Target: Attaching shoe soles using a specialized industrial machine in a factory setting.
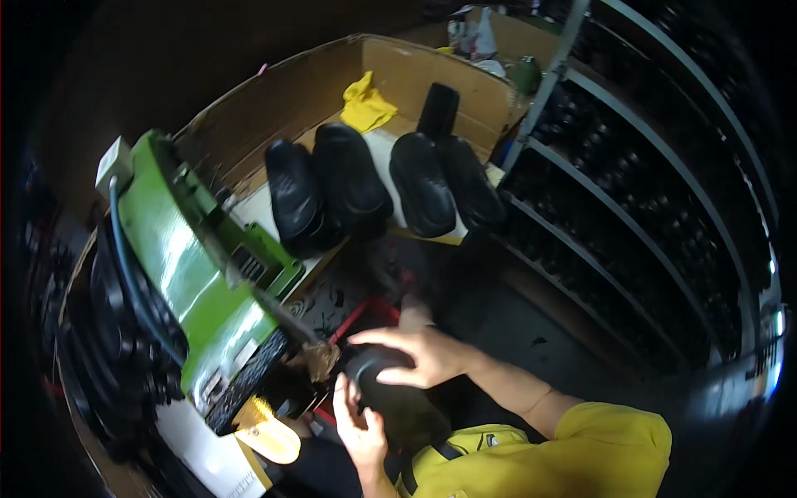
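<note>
My left hand (359,427) is at the lower middle, its fingers curled against the edge of a dark, rounded piece that looks like a black slipper (372,363). From the right, my right hand (422,355) reaches over the same piece, fingers stretched out and thumb across its top. The lower part of the slipper is lost in shadow. Just left of my hands stands a green machine (187,257) with a yellow plate (270,433) at its lower end. Beyond the hands, a black slipper (353,174) lies beside several similar ones on a pale surface.
A large cardboard box wall (266,100) bounds the back, with a yellow cloth (365,104) inside. Metal shelving (631,178) full of dark items rises at the right. A red bin rim (365,314) shows beyond my hands. Black slippers (104,357) pile up left of the machine.
</note>
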Demonstrator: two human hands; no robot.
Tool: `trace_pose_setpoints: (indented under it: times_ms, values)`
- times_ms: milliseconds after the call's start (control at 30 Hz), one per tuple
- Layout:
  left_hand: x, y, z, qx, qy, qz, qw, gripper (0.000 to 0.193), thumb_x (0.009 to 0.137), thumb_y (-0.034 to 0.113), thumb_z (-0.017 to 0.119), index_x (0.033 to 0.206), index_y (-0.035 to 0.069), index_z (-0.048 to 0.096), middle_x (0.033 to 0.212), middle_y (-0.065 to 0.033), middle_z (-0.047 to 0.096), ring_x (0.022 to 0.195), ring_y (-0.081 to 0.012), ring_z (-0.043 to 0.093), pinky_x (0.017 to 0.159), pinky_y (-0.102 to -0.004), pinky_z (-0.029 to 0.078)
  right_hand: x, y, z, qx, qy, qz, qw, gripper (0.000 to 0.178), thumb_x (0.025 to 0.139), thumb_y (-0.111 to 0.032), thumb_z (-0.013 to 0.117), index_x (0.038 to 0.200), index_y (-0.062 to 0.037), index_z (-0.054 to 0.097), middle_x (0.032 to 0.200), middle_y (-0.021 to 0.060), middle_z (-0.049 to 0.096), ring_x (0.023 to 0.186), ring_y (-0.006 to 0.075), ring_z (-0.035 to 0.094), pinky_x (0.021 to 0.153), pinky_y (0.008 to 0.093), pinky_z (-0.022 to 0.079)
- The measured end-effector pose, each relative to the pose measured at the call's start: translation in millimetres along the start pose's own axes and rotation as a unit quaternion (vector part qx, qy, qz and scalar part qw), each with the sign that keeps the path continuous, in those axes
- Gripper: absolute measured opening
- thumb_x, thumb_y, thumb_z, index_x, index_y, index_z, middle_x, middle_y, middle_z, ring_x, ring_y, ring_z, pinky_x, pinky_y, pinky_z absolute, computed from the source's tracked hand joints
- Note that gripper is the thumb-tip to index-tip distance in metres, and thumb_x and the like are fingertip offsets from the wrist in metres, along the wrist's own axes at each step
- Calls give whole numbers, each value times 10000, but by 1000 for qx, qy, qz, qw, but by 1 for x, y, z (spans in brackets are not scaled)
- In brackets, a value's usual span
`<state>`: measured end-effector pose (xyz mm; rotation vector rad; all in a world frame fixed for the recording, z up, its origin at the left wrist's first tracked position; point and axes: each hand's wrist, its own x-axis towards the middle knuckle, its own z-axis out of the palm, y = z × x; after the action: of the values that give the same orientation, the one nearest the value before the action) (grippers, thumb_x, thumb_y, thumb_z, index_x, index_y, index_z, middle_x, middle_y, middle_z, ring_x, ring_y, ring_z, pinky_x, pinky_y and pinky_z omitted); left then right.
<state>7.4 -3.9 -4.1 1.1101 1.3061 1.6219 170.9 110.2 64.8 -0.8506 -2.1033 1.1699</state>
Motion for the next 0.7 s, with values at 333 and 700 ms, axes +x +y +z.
trace_pose_setpoints:
  times_ms: [333, 700]
  values:
    - [-14, 44, -292, 824, 317, 20, 469, 444, 908, 404, 583, 1179, 53, 562, 1170, -198, 549, 1079, -372, 514, 959, -545, 394, -51, 74, -202, 232, 654, -54, 718, 551, 888, -45, 591, 1366, -80, 320, 1207, 124, 492, 974, 212, 591, 679, 377, 594]
    - [-49, 44, -350, 799, 431, -63, 416, 808, 670, 771, 604, 1250, 210, 566, 1330, -292, 435, 1099, -513, 484, 761, -656, 431, -30, 174, -180, 282, 660, 143, 681, 441, 865, -222, 627, 1184, -13, 406, 752, 175, 586, 421, 190, 559, 324, 305, 495]
